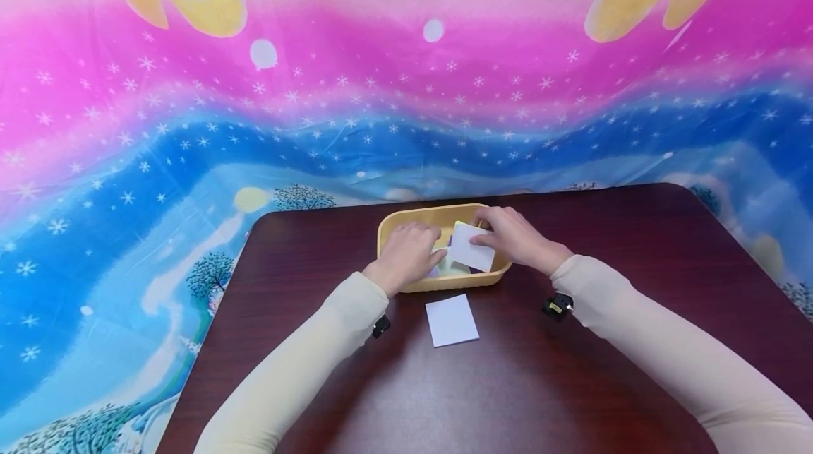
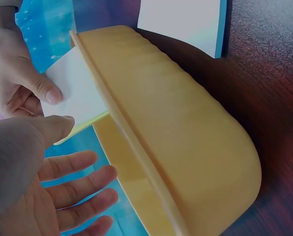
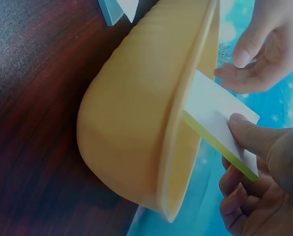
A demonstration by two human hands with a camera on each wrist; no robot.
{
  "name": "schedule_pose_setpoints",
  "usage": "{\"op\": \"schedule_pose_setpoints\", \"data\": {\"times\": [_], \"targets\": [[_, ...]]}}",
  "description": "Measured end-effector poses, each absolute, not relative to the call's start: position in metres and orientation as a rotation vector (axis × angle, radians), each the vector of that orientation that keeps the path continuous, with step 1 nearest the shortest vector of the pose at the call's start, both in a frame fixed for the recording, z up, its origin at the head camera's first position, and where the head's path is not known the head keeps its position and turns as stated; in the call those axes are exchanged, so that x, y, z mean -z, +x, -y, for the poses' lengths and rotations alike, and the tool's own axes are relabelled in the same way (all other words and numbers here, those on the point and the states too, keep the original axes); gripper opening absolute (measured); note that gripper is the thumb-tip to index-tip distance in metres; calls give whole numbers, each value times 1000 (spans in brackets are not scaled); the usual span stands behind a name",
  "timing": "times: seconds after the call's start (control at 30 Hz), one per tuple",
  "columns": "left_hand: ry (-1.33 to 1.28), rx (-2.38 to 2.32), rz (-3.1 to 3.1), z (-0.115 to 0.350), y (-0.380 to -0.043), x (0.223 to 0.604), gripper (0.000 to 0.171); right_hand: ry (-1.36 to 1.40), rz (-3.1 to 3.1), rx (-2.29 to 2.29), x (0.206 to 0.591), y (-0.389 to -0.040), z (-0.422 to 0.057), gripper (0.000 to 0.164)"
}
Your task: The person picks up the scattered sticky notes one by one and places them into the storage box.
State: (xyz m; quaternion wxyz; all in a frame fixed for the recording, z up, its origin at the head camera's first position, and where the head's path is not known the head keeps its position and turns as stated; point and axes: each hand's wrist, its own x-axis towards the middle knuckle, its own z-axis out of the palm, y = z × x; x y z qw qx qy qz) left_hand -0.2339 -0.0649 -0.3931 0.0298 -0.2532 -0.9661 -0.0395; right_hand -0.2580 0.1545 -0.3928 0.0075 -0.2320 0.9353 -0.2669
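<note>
My right hand (image 1: 517, 236) pinches a white-topped sticky note pad (image 3: 220, 110) with a yellow-green edge, thumb on its face and fingers beneath. The pad is tilted over the right part of a yellow plastic basket (image 2: 181, 128). My left hand (image 1: 409, 251) is over the basket's left part; its fingers are spread loosely and hold nothing, as the left wrist view shows. Inside the basket, partly hidden by the hands and pad, lie pale green and purple pieces. A second white pad (image 1: 452, 320) with a blue edge lies on the table in front of the basket.
The basket stands near the far edge of a dark reddish-brown table (image 1: 571, 383). Behind the table hangs a pink and blue cloth (image 1: 381, 73) with snowflakes. Both sleeves are cream, with a small black device (image 1: 558, 306) at the right wrist.
</note>
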Motion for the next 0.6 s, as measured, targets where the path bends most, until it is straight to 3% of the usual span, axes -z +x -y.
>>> {"op": "schedule_pose_setpoints", "data": {"times": [0.6], "targets": [[-753,86,2976,70,-238,402,28,-778,-2877,760,406,-267,-149,15]]}}
